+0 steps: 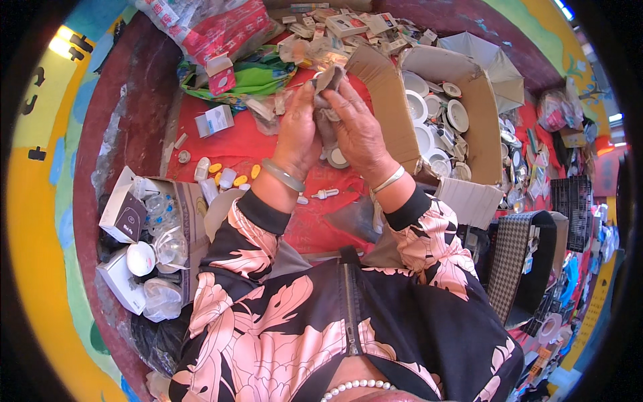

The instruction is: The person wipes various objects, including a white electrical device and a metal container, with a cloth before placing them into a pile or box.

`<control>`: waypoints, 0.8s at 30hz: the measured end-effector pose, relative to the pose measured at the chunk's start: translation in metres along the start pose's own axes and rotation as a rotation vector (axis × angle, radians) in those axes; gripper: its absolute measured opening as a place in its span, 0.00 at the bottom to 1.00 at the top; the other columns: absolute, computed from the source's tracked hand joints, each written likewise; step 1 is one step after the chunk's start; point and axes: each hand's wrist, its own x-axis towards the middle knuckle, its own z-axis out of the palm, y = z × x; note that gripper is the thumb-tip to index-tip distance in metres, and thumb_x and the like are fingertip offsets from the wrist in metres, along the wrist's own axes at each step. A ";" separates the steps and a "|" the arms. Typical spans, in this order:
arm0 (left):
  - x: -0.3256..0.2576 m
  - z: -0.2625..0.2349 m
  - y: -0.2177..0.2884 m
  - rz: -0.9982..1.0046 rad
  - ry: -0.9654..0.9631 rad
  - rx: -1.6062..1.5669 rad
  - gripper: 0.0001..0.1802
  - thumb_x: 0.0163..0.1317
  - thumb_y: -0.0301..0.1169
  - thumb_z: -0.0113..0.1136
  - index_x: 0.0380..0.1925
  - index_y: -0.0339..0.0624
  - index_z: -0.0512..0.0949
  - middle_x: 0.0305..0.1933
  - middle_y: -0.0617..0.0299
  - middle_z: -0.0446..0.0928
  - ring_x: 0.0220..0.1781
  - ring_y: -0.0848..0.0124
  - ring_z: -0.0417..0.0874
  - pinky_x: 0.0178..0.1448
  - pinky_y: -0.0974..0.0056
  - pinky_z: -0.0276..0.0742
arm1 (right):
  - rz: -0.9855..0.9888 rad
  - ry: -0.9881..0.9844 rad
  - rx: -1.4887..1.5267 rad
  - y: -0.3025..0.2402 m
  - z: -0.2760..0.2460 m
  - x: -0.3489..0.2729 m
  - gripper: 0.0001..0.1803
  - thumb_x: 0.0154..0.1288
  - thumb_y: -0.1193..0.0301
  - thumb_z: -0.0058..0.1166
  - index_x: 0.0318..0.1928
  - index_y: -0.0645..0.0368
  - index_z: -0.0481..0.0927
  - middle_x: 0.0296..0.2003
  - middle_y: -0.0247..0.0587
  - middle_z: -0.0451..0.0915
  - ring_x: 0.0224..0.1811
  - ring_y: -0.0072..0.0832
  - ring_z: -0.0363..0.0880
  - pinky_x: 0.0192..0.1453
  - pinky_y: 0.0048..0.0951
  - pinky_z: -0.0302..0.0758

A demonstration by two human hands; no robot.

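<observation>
Both hands are raised in front of me, close together above a red cloth. My left hand is closed on a crumpled grey-brown cloth. From the other side my right hand grips the same cloth, fingers bent over its top. Part of the cloth hangs down between the palms. Whether something is wrapped inside it I cannot tell. Just below, a small round white-rimmed piece shows beside my right hand. A small white bulb-like piece lies nearer me on the red cloth.
An open cardboard box with round white light fittings stands to the right. Yellow-capped pieces and a small white-blue box lie left. A carton of bulbs is at near left. Small boxes pile up at the back.
</observation>
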 end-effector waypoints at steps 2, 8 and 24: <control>0.003 -0.011 0.000 0.013 0.021 0.010 0.20 0.68 0.40 0.41 0.51 0.37 0.69 0.51 0.56 0.73 0.52 0.66 0.75 0.58 0.62 0.68 | -0.061 -0.090 -0.151 -0.002 0.005 -0.002 0.21 0.53 0.78 0.50 0.51 0.59 0.72 0.58 0.52 0.65 0.63 0.46 0.61 0.61 0.41 0.63; 0.010 -0.033 0.007 0.004 0.165 -0.014 0.17 0.67 0.43 0.44 0.41 0.40 0.72 0.36 0.58 0.76 0.39 0.66 0.78 0.45 0.61 0.75 | -0.101 -0.368 -0.256 -0.021 0.001 -0.011 0.20 0.56 0.74 0.48 0.51 0.56 0.72 0.60 0.44 0.65 0.65 0.41 0.57 0.59 0.44 0.62; -0.009 0.010 -0.005 0.057 0.117 0.188 0.22 0.68 0.44 0.40 0.54 0.42 0.67 0.46 0.60 0.74 0.48 0.71 0.75 0.54 0.66 0.70 | 0.039 0.011 0.144 -0.009 -0.011 0.012 0.20 0.59 0.76 0.51 0.54 0.61 0.72 0.55 0.50 0.70 0.59 0.42 0.67 0.62 0.34 0.63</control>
